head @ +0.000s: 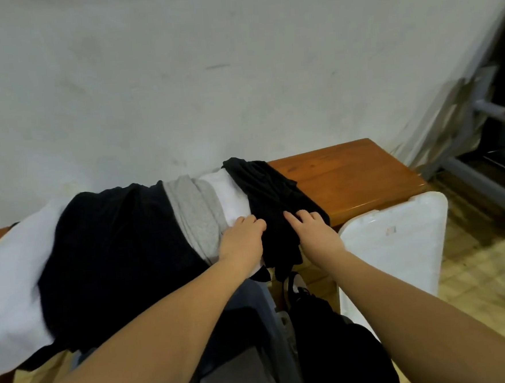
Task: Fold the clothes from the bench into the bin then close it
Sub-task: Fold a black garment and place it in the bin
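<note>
A wooden bench (348,172) stands against the wall with a pile of clothes on it. A narrow black garment (262,184) lies across the pile's right end and hangs over the front edge. My left hand (242,237) grips its left side and my right hand (313,229) rests on its right side, fingers curled into the cloth. Left of it lie a white piece (227,190), a grey piece (192,207), a large black garment (115,248) and a white garment (12,274). The white bin (398,241) stands at the bench's right front corner.
A pale wall rises behind the bench. A grey metal frame (470,158) stands on the floor at the right. Below my arms are dark clothes and a shoe (294,287) on the tiled floor (475,280).
</note>
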A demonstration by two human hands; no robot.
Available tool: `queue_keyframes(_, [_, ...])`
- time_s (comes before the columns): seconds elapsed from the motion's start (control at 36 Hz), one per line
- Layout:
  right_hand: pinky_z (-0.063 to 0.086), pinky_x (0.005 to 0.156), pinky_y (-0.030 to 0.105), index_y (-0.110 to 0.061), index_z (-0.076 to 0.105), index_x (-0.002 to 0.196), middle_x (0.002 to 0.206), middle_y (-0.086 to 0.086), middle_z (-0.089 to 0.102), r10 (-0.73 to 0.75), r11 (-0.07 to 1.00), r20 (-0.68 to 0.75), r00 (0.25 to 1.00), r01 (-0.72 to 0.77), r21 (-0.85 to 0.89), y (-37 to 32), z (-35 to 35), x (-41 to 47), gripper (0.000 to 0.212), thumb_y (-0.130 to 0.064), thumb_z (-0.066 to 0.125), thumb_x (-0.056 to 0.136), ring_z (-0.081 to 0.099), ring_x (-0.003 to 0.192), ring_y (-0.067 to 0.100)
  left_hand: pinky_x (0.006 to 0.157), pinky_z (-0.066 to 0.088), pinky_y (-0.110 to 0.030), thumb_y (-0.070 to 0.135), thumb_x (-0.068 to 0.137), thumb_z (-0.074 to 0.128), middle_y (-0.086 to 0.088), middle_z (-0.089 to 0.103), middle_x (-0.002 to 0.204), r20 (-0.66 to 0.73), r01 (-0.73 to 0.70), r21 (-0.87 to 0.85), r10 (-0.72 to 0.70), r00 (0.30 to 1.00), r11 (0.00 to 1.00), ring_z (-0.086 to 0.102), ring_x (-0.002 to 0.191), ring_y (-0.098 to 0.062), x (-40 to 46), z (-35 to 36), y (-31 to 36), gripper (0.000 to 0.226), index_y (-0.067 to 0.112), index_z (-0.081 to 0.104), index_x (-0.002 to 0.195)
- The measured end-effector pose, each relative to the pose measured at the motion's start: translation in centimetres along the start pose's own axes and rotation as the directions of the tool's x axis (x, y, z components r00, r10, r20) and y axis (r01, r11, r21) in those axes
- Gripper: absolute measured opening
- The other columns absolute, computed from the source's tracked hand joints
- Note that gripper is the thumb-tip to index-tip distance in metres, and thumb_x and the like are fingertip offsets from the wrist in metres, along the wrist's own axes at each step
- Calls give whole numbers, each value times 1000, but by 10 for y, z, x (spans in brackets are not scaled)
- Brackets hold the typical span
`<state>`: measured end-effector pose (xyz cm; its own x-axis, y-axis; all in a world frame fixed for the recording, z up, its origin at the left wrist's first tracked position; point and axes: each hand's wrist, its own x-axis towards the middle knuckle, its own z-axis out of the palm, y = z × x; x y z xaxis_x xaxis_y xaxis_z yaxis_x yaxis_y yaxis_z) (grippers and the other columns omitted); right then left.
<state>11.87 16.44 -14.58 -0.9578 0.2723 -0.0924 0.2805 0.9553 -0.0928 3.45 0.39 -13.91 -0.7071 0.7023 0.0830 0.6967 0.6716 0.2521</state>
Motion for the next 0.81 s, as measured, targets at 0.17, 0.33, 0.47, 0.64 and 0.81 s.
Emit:
queue_keyframes(0.17, [47, 62, 33, -23, 39, 145, 119, -1, 61, 78, 962, -79, 994, -55, 268, -5, -26, -7, 46, -21, 47, 100, 63, 93, 22, 85, 48, -37, 14, 102, 40, 0, 59, 108, -42, 181, -327, -206, 978, 928, 56, 98, -19, -8, -35, 3, 23, 16, 62, 108])
queue_keyframes(0.33, [45, 55, 21, -27, 54, 122, 90, -12, 63, 118, 773, -145, 982, 1, 635, -26, -75, -24, 23, -27, 53, 99, 62, 73, 7, 62, 43, -25, 16, 96, 45, 2, 60, 83, -70, 273, -468, -344, 937, 840, 55, 70, -12, -22, -97, 4, 12, 20, 56, 93])
queue_keyframes(0.47, [50, 70, 28, -27, 66, 99, 91, -6, 69, 156, 571, -174, 972, 55, 819, -56, -131, -29, 15, -34, 52, 99, 65, 84, 13, 60, 39, -21, 17, 92, 51, 3, 63, 83, -98, 279, -628, -430, 897, 726, 54, 72, -8, -35, -149, -5, 9, 16, 60, 91])
queue_keyframes(0.64, [56, 88, 43, -13, 60, 97, 97, 6, 69, 149, 466, -184, 972, 95, 880, -99, -175, -27, 21, -28, 46, 101, 69, 91, 20, 89, 55, -52, 25, 77, 48, -8, 65, 84, -41, 237, -852, -510, 859, 467, 67, 86, -33, -52, -191, -18, 21, 10, 60, 84])
queue_keyframes(0.81, [56, 84, 33, -18, 60, 107, 109, 2, 68, 104, 370, -256, 961, 202, 907, -143, -223, -41, 22, -27, 41, 102, 66, 99, 13, 76, 49, -38, 19, 91, 42, -4, 62, 92, -125, 190, -853, -544, 830, 487, 58, 81, -20, -75, -239, -11, 16, 15, 57, 92])
